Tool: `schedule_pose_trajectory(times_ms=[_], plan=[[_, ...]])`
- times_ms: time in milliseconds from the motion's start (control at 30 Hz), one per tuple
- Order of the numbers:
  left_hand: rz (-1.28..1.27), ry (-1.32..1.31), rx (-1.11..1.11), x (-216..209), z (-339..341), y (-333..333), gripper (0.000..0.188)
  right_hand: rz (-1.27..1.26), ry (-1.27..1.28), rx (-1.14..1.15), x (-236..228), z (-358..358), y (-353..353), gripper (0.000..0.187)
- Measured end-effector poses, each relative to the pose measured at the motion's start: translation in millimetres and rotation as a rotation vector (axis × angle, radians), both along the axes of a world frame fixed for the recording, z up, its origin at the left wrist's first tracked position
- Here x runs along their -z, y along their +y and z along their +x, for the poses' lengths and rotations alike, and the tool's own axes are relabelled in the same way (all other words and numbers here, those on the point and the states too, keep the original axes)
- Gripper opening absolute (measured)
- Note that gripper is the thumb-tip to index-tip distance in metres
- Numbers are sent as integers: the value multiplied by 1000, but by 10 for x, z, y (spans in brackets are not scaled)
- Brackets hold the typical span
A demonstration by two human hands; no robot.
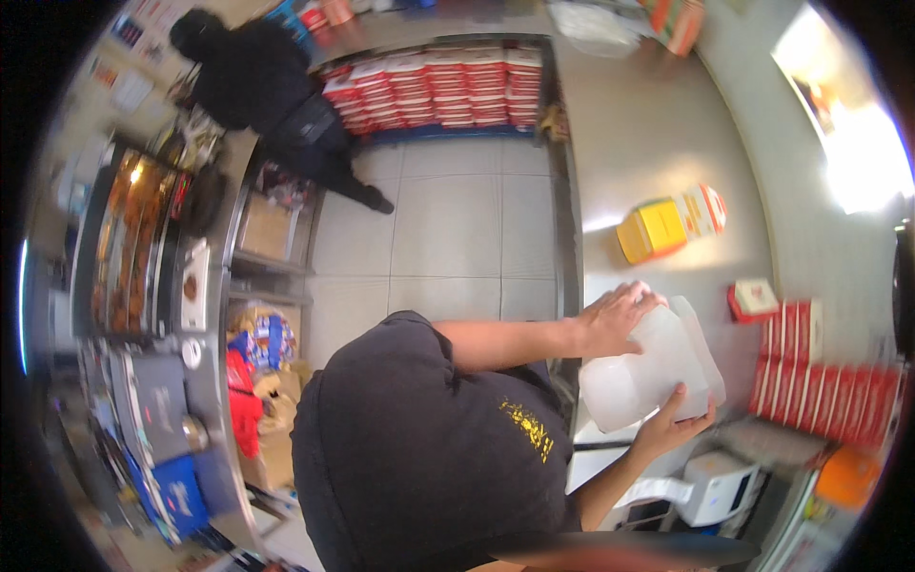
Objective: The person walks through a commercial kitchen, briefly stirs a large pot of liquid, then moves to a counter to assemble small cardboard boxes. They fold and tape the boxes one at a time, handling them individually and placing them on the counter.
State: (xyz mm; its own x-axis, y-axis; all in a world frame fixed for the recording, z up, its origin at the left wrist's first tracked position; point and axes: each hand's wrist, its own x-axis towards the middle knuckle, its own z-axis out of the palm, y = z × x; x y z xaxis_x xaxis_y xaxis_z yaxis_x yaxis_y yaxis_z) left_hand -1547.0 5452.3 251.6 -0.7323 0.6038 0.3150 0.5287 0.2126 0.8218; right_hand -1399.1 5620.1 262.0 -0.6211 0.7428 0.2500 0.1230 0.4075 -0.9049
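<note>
A translucent white plastic tub [639,381] is held tilted over the edge of the steel counter [634,124]. Across its upper side lies my left hand [620,319], thumb on the wall and fingers curled over the far edge. My right hand [677,426] grips the opposite lower corner, thumb on the near wall and fingers on the outside. What the tub contains, if anything, cannot be made out. Beyond my left hand stands a yellow carton [653,229] with orange edges, beside a white and orange patterned box [703,210].
Red and white boxes [829,396] are stacked by the right wall. A white label printer [720,488] stands near my right forearm. Box stacks [438,91] fill a far shelf. At the far left a person in black [267,95] stands near a lit food warmer [129,243].
</note>
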Motion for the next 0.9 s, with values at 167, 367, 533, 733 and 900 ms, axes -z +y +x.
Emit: schedule_pose_trajectory(times_ms=[167,367,533,733,900], plan=[[387,-259,18,-342,-252,-77,48,193,184,-290,-117,-831,-367,55],[541,-379,-194,-388,-671,-303,30,545,72,-646,-269,-1569,-674,43],[722,-438,-321,-378,-872,-630,18,-51,105,-538,-178,-1898,-883,25],[638,-435,-407,-277,-755,-863,15,43,163,-621,-225,-2036,-1037,25],[988,-688,-317,-259,-705,-947,15,-23,92,-750,-333,-2046,-1140,26]])
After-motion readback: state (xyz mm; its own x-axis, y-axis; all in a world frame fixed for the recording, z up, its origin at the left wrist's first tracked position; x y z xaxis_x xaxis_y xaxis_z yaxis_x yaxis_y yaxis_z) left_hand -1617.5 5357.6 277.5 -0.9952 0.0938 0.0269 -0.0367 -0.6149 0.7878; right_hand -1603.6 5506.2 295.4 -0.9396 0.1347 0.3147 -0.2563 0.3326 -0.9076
